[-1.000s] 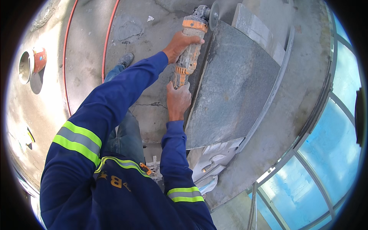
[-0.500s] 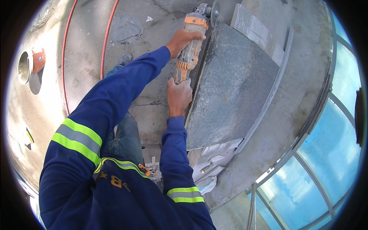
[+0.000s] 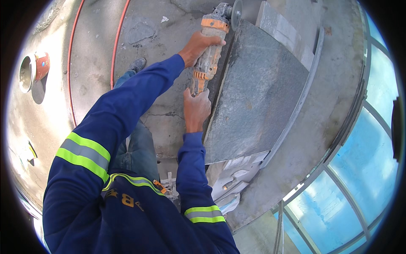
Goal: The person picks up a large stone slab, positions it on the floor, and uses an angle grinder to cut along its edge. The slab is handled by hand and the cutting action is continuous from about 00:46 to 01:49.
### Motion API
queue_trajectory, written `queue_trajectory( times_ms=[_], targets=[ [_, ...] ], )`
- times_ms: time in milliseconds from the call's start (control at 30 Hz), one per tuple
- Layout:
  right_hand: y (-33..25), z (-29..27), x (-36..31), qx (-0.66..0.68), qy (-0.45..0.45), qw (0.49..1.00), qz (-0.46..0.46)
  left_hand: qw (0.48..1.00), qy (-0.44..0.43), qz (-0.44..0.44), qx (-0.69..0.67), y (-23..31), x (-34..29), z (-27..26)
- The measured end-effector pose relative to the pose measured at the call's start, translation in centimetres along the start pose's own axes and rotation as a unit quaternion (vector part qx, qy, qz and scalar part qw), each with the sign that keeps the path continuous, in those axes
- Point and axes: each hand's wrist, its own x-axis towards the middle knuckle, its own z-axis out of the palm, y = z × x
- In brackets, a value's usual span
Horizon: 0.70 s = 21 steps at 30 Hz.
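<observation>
An orange and grey angle grinder (image 3: 210, 55), coated in dust, is gripped by both of my hands. My left hand (image 3: 198, 47) wraps round its body near the head. My right hand (image 3: 196, 108) closes round the rear handle. The grinder's disc (image 3: 237, 14) stands on edge at the far corner of a grey stone slab (image 3: 258, 93); whether it touches the stone I cannot tell. A dark gap runs along the slab's left edge, beside the tool. Parts of my fingers are hidden behind the grinder.
Pale stone strips (image 3: 281, 34) lie along the slab's far right edge. Two red hoses (image 3: 116, 44) cross the concrete floor at the left, near a tipped-over bucket (image 3: 41, 67). Light offcuts (image 3: 232, 180) lie below the slab. Blue-tinted panes in a metal frame (image 3: 338, 182) stand at the right.
Both hands and the grinder have shifted slightly to the left, and my right hand has come a little nearer. The disc's flat side shows a bit more.
</observation>
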Motion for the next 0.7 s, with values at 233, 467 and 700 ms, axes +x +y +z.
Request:
queue_trajectory(
  times_ms=[233, 467, 700],
  targets=[
    [0.1, -0.4, -0.9, 0.016, -0.032, 0.999, 0.04, 1.0, -0.008, -0.001, -0.013, -0.3, -1.1, -0.1],
    [0.8, -0.2, -1.4, 0.002, -0.02, 1.0, 0.011, 1.0, -0.005, 0.003, -0.025, -0.5, -1.5, 0.4],
    [0.3, -0.2, -0.8, -0.002, -0.029, 0.999, 0.025, 1.0, -0.015, 0.0, -0.008, -0.2, -1.1, -0.1]
  ],
)
